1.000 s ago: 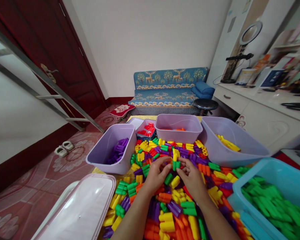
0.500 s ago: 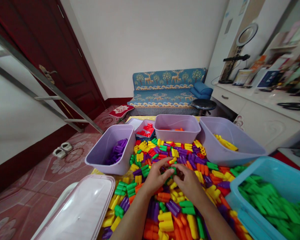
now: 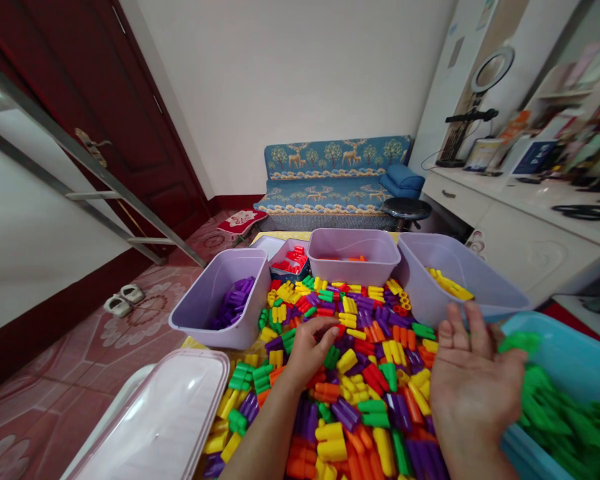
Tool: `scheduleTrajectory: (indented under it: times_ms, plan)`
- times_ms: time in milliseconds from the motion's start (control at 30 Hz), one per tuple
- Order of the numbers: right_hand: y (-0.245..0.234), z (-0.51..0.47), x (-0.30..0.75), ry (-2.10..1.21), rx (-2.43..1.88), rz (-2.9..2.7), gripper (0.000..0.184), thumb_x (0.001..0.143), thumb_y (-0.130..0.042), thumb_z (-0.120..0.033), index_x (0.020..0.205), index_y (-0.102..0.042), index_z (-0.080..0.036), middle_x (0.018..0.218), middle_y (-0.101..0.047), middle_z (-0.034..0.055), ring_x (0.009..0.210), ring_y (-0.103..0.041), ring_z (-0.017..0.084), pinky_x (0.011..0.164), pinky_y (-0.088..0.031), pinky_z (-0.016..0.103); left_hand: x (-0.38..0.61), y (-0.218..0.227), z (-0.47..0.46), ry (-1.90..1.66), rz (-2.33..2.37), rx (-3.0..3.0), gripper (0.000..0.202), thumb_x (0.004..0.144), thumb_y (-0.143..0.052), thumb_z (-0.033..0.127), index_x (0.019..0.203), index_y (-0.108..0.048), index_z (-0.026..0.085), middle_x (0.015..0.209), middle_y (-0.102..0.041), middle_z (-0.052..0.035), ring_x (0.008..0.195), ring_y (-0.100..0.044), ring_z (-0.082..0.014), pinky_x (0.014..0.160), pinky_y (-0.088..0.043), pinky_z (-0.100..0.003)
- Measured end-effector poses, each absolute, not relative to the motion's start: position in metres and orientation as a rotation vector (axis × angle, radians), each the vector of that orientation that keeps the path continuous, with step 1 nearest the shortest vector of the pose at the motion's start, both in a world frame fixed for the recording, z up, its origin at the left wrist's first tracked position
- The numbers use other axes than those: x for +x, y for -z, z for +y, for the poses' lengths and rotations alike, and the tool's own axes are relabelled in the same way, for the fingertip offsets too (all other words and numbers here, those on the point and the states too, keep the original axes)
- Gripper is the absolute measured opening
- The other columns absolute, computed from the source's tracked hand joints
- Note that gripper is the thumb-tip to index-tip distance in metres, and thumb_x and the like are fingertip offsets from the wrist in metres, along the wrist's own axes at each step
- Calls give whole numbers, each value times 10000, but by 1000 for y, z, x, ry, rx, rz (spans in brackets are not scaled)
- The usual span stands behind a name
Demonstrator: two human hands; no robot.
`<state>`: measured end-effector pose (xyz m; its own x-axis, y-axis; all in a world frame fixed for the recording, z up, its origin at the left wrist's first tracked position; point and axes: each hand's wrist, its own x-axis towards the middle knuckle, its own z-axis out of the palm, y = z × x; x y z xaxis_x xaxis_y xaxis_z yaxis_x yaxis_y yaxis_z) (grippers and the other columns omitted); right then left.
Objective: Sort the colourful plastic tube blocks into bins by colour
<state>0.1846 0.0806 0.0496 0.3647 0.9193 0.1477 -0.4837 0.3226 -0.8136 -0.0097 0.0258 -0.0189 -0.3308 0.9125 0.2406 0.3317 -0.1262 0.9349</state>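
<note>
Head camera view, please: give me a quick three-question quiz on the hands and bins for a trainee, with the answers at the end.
1. What colour are the plastic toy pieces in the turquoise bin?
2. True or false: the left hand is over the turquoise bin.
3. Where do the massed purple pieces lie? A: the far middle lavender bin; B: the left lavender bin; C: the right lavender bin.

Key:
1. Green.
2. False; it is over the loose pile, and the right hand is at the turquoise bin.
3. B.

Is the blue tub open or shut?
Open: no lid covers the blue tub, and green blocks show inside it.
</note>
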Motion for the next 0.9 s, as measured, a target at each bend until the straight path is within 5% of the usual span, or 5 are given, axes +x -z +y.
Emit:
scheduleTrajectory:
  times_ms: [133, 333, 500, 633, 900]
  plan:
    - [-54, 78, 186, -1035, -665, -644, 397, 919, -303, -536, 1115, -529, -274, 1431, -459, 70, 1210, -549, 240, 957, -426, 447, -9, 19, 26, -1460, 1631, 1411, 245, 866, -572, 344, 969, -719, 178, 924, -730, -63, 831, -666, -189, 716, -507, -255]
    - [-26, 81, 170, -1353, -988, -1479, 324, 786, -605, -400, 1037, -639, -199, 1030, -706, 97, 966, -656, 248, 823, -501, 382, -11, 16, 25, -1525, 1644, 1365, 288, 888, -535, 372, 966, -711, 158, 828, -716, -51, 747, -648, -172, 678, -490, -248]
    - [-7, 76, 149, -1011, -958, -2350, 476, 679, -611, -147, 1148, -650, -217, 1228, -631, 73, 1174, -537, 246, 1046, -371, 410, -13, 15, 25, -1583, 1661, 1329, 333, 909, -492, 396, 901, -708, 142, 737, -673, -27, 701, -605, -156, 657, -461, -235]
    - [-4, 69, 131, -867, -865, -2542, 551, 715, -528, -88, 1250, -582, -207, 1227, -622, 86, 1167, -533, 229, 1028, -384, 376, -15, 16, 26, -1630, 1739, 1281, 371, 907, -482, 433, 863, -703, 139, 740, -665, -21, 707, -587, -158, 658, -442, -233]
    - [2, 79, 126, -795, -995, -2395, 305, 721, -544, -118, 976, -667, -231, 998, -695, 42, 945, -632, 215, 864, -467, 339, -17, 17, 26, -1670, 1733, 1187, 427, 911, -451, 478, 831, -688, 132, 721, -651, -15, 703, -579, -160, 646, -442, -236]
